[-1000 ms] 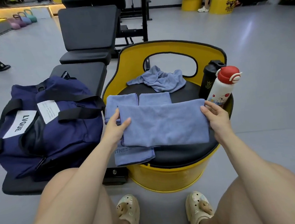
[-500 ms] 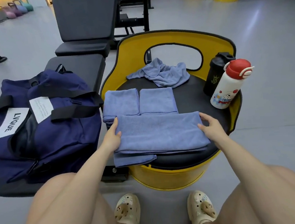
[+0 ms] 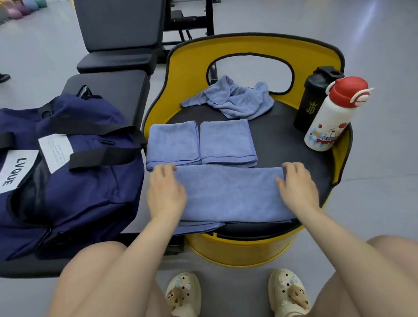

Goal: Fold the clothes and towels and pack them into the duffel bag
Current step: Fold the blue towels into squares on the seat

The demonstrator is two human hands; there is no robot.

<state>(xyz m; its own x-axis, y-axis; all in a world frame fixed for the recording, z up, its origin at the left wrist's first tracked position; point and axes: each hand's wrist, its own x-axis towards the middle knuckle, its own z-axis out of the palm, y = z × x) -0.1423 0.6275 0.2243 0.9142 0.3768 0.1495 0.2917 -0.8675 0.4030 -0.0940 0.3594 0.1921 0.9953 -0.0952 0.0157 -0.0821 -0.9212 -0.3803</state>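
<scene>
Two surfaces carry the items under inspection: a black padded bench on the left and a yellow barrel seat with a black cushion, directly ahead of the seated person. Navy duffel bag lies on the bench, just beside the seat's left edge, its black straps draped across the top and a white label reading "LVQUE" facing up; whether its opening is unzipped cannot be told. Long folded towel lies across the near edge of the cushion, its front edge slightly overhanging. Left hand rests flat, palm down and fingers extended, on the towel's left end; right hand rests flat on its right end. Neither hand grips the cloth. Both hands show motion blur. Two smaller folded towels sit side by side, touching the far edge of the long towel. Crumpled blue cloth lies unfolded at the back of the cushion. White bottle with a red cap stands upright at the right rim, a black shaker bottle just behind it.
</scene>
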